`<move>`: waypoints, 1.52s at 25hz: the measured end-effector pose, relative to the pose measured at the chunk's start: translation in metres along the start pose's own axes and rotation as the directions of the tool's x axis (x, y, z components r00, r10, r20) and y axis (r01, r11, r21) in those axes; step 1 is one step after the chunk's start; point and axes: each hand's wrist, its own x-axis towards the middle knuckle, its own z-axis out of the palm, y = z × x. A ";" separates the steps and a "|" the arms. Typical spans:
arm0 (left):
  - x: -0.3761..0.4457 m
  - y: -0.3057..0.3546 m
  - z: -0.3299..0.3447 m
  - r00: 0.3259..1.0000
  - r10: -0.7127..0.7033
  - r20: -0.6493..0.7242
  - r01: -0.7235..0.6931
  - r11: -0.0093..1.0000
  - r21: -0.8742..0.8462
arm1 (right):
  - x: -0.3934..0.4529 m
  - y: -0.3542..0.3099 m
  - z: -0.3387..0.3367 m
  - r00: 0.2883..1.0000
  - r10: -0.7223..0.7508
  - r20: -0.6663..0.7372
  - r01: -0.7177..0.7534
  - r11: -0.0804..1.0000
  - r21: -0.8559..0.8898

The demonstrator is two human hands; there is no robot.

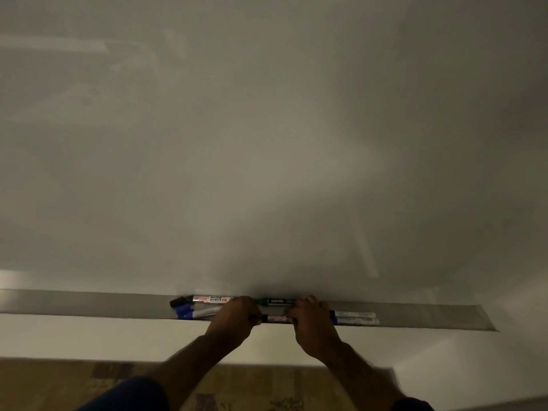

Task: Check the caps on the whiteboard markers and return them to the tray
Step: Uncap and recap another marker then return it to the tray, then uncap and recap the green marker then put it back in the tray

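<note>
A long grey metal tray (89, 302) is seen running along the foot of a pale whiteboard (267, 143). Towards the left of the group of markers, a white-barrelled marker with a black cap and red "Flair" lettering (204, 299) is laid lengthwise at the back of the tray, against the board. Just in front of it, two white-barrelled markers with blue caps (192, 311) are laid side by side, their caps pointing left.

Next, the left hand (235, 320) is held over the front lip of the tray, its fingers curled closed around the left end of a slim marker with a pale, reddish-printed barrel (274, 318). The cap end is hidden inside that hand, so its state cannot be told. Behind the two hands, a dark green marker labelled "camlin" (277, 301) is laid at the back of the tray, its ends covered by the knuckles.

The right hand (312, 324) is closed on the right end of the same reddish-printed marker, which is held level between the two hands at the front edge of the tray. To the right of that hand, two more white-barrelled markers (354, 318) are laid parallel in the tray, one behind the other. Below, a patterned brown floor (252, 390) is seen, blurred.
</note>
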 end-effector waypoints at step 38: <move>-0.022 -0.013 -0.064 0.908 0.086 -0.410 -0.026 0.989 0.149 | 0.014 -0.041 -0.063 0.975 -0.203 -0.090 0.189 0.972 -0.139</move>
